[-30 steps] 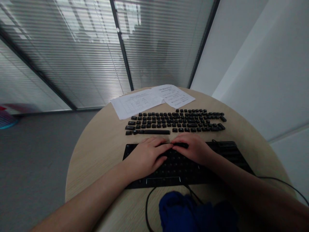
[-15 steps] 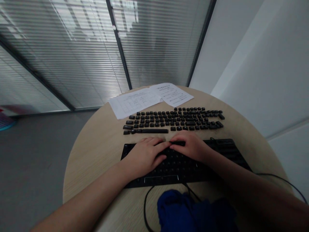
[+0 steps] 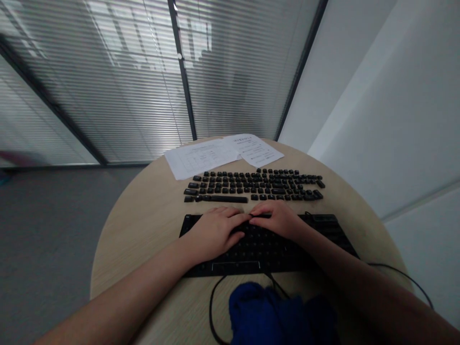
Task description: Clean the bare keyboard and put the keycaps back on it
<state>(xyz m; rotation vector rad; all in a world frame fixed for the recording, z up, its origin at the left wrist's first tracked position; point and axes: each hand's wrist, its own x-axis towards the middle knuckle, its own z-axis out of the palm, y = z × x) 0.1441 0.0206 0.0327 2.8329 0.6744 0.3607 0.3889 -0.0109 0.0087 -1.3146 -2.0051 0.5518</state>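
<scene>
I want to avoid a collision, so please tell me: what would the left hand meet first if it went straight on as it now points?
Most likely the right hand. The left hand points towards it over the keyboard; their fingers look nearly in contact, though depth is unclear.

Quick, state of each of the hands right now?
Left hand: bent over the black keyboard; whether it grips anything cannot be told.
Right hand: bent over the keyboard's far edge; too dark to tell whether it holds anything.
</scene>
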